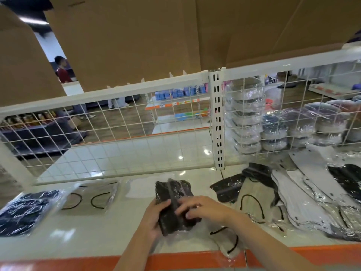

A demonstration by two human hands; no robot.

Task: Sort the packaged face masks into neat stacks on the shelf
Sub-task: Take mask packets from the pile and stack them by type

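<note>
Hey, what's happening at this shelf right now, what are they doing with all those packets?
A person is sorting packaged face masks on a white shelf. Both hands hold a bundle of black masks in clear wrap: the left hand grips its left edge, and the right hand lies over the top. A dark blue stack sits at far left, and white packets lie fanned out, unsorted, on the right. More stacks stand behind the wire grid.

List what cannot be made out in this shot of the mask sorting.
- Dark mask packs, head view: count unclear; both hands, left hand and right hand, cover the lower part.
- Dark blue stack: cut off by the left edge.
- Stacks behind the wire grid: blurred by wrap glare.
</note>
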